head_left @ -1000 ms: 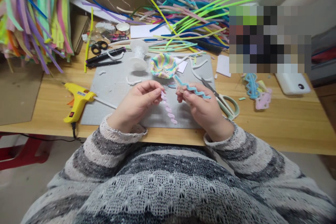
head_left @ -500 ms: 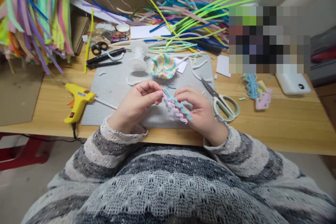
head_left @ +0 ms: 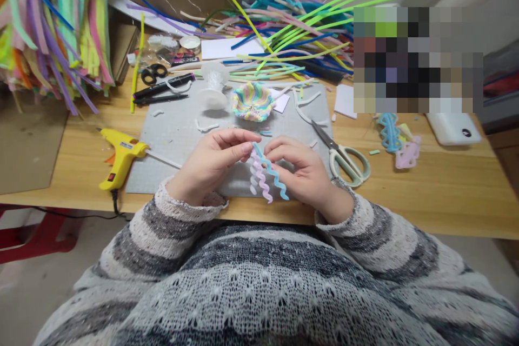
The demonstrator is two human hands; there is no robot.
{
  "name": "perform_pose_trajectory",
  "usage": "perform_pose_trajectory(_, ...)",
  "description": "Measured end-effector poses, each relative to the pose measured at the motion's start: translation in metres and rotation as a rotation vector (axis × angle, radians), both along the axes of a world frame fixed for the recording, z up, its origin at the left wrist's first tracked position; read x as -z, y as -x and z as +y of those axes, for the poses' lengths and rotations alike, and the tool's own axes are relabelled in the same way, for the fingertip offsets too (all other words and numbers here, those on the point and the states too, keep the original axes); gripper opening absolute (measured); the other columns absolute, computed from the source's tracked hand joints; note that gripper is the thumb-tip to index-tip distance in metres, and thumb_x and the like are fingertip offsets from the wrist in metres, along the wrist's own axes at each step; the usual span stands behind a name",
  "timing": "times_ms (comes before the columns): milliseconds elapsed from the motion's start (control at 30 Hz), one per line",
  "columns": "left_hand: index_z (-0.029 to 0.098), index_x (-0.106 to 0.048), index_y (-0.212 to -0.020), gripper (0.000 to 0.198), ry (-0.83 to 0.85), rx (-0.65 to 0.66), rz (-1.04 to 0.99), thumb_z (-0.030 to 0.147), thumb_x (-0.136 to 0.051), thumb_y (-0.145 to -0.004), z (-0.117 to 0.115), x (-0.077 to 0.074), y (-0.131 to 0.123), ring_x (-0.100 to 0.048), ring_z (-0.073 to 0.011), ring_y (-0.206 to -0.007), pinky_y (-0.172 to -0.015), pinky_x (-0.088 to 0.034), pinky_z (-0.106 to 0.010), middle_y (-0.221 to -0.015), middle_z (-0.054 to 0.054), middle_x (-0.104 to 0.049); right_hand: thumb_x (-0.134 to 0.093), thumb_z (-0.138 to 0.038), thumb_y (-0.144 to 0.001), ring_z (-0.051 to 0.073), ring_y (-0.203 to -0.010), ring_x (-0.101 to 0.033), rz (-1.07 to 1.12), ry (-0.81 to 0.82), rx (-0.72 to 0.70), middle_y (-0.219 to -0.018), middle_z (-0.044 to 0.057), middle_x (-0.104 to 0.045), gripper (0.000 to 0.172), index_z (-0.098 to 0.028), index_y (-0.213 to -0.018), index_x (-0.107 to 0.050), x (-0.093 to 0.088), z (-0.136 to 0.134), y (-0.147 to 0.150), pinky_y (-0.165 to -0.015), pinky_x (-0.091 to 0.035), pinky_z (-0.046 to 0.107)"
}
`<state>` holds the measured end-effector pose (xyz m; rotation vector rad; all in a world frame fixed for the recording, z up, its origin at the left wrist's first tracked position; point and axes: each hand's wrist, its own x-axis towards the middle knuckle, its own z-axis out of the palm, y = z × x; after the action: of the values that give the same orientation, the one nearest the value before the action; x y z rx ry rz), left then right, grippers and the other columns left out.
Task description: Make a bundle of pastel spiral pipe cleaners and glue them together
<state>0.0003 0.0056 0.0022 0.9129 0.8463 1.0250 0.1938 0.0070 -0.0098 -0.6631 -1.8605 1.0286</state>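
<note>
Three wavy stems (head_left: pixel 263 175) held at desk (head_left: pixel 446 194) edge

Your left hand (head_left: pixel 211 165) pinches their top ends; your right hand (head_left: pixel 310 175) closes its grip on the blue one beside. They hang over the grey mat (head_left: pixel 174 140). Judged light, soft, easily kinked: hold the tops. Scissors (head_left: pixel 349 163) lie near on the right; glue gun (head_left: pixel 121 157) well apart left.
</note>
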Motion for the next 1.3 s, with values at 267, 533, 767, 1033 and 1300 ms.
perform_pose_trajectory(267, 0.019, -0.075, -0.082, 0.017, 0.001, 0.022, -0.019, 0.027, -0.082, -0.069, 0.0, -0.0025, -0.0006, -0.057, -0.008, -0.064, -0.064, -0.044, -0.021, -0.069, 0.002, -0.065, -0.062, -0.027, -0.087, 0.014, -0.079, -0.058, 0.14, 0.273, -0.121, -0.08, 0.001, -0.062, 0.014, -0.02, -0.074, -0.064, 0.001, 0.0029, 0.0004, -0.077, -0.046, 0.034)
perform_pose_trajectory(533, 0.022, -0.077, -0.094, 0.022, -0.034, 0.019, 0.043, 0.028, -0.079, -0.073, -0.0013, 0.0011, 0.0013, -0.059, -0.0087, -0.07, -0.07, -0.046, -0.022, -0.079, 0.0, -0.07, -0.064, -0.026, -0.084, 0.014, -0.079, -0.058, 0.121, 0.3, -0.102, -0.079, 0.001, -0.062, 0.013, -0.02, -0.072, -0.065, 0.0021, 0.0028, 0.0001, -0.078, -0.046, 0.035)
perform_pose_trajectory(767, 0.023, -0.077, -0.093, 0.019, -0.045, 0.066, 0.035, 0.028, -0.077, -0.076, -0.0021, 0.0014, 0.001, -0.059, -0.009, -0.073, -0.072, -0.046, -0.021, -0.082, 0.0, -0.07, -0.064, -0.028, -0.084, 0.014, -0.078, -0.059, 0.12, 0.33, -0.12, -0.079, 0.001, -0.063, 0.015, -0.02, -0.072, -0.064, 0.0004, 0.0033, -0.0001, -0.079, -0.047, 0.035)
perform_pose_trajectory(1033, 0.017, -0.074, -0.082, 0.018, -0.032, 0.047, 0.012, 0.028, -0.081, -0.07, -0.0013, -0.0017, 0.0006, -0.055, -0.009, -0.065, -0.064, -0.044, -0.021, -0.07, 0.001, -0.063, -0.065, -0.025, -0.082, 0.014, -0.079, -0.059, 0.13, 0.428, -0.146, -0.079, 0.001, -0.065, 0.011, -0.02, -0.072, -0.066, -0.0003, 0.0025, -0.0002, -0.078, -0.046, 0.033)
perform_pose_trajectory(1300, 0.017, -0.071, -0.078, 0.021, -0.013, 0.074, 0.016, 0.029, -0.083, -0.067, -0.0007, -0.0008, 0.0023, -0.056, -0.0091, -0.065, -0.065, -0.045, -0.022, -0.068, 0.001, -0.063, -0.066, -0.019, -0.073, 0.009, -0.064, -0.055, 0.256, 0.839, -0.259, -0.069, -0.003, -0.064, 0.007, -0.018, -0.066, -0.067, -0.0046, 0.0049, -0.0012, -0.062, -0.042, 0.023)
